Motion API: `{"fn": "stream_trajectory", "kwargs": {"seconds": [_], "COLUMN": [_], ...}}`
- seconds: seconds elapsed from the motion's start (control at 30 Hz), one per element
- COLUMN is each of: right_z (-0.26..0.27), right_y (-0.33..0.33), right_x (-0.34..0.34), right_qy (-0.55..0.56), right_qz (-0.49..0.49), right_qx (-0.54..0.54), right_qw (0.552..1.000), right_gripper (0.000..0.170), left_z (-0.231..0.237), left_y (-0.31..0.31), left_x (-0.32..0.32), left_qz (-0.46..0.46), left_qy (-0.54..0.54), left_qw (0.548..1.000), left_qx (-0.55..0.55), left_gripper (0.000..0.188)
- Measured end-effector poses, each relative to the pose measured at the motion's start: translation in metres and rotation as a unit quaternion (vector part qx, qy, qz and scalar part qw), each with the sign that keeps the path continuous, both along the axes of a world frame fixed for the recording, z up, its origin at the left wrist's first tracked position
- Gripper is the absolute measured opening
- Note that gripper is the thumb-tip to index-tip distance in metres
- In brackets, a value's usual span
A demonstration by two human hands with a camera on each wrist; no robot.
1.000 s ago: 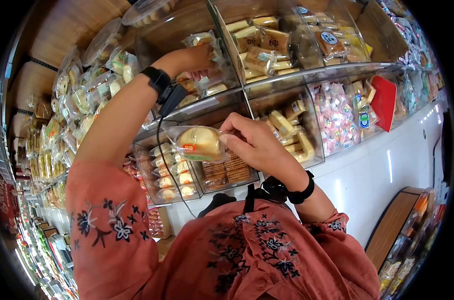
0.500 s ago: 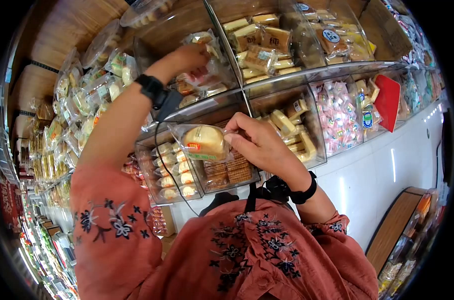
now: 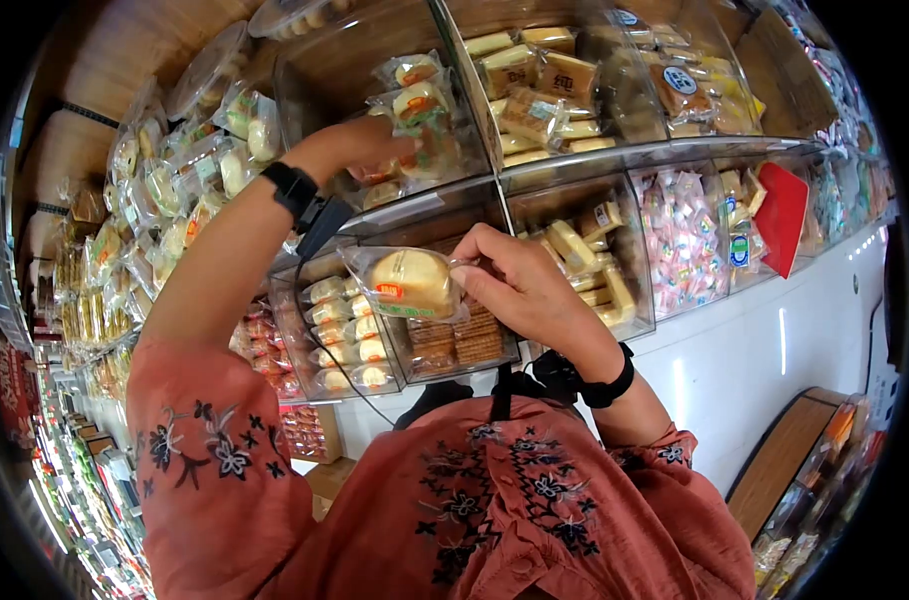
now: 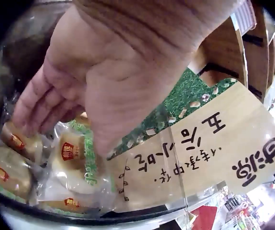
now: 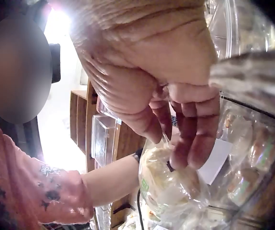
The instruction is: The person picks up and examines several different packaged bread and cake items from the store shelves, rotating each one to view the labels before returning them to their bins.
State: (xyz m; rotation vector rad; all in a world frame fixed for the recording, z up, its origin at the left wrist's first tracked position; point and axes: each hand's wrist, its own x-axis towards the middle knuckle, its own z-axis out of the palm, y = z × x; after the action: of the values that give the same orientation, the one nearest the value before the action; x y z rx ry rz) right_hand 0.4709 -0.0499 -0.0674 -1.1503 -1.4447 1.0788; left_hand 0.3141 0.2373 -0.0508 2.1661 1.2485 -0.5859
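Looking down past a short-sleeved shirt, we have two hands busy around a clear bin (image 3: 319,95) of wrapped buns (image 3: 419,103). Our right hand (image 3: 529,290) pinches one single bun (image 3: 409,280) by the edge of its clear film, holding it in the air on the near side of the bin, over stacked brown biscuits (image 3: 477,340). Our left hand (image 3: 372,145) reaches down into the bin, fingers loosely extended over the packets; it grips nothing that we can see, and we cannot tell whether its fingertips touch one. Right of the bin lie bar-shaped cakes (image 3: 564,75); left of it, a heap of bagged pastries (image 3: 164,193).

As we judge it, the step in hand is picking through the bin, with one bun already out. The next move would call for our left fingers to close on one packet and lift it clear of its neighbours and the bin's walls, while our right hand needs only a light, steady pinch on the slippery film.
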Motion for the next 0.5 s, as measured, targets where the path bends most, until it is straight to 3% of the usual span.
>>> {"fn": "stream_trajectory", "kwargs": {"seconds": [0.1,0.2,0.5], "right_z": [0.001,0.0,-0.003], "right_y": [0.0,-0.001,-0.001], "right_x": [0.0,0.0,0.003], "right_qy": [-0.006,0.0,0.014], "right_qz": [-0.002,-0.004,-0.003], "right_qx": [0.0,-0.003,-0.012], "right_qw": [1.0,1.0,1.0], "right_gripper": [0.014,0.013,0.012], "left_z": [0.012,-0.008,-0.017], "left_y": [-0.016,-0.011,-0.004], "left_x": [0.016,0.017,0.016], "left_qz": [0.024,0.077,0.151], "left_qy": [0.022,-0.015,-0.099], "left_qw": [0.999,0.993,0.968], "left_qx": [-0.028,-0.088,-0.174], "left_gripper": [0.074,0.077,0.057]}}
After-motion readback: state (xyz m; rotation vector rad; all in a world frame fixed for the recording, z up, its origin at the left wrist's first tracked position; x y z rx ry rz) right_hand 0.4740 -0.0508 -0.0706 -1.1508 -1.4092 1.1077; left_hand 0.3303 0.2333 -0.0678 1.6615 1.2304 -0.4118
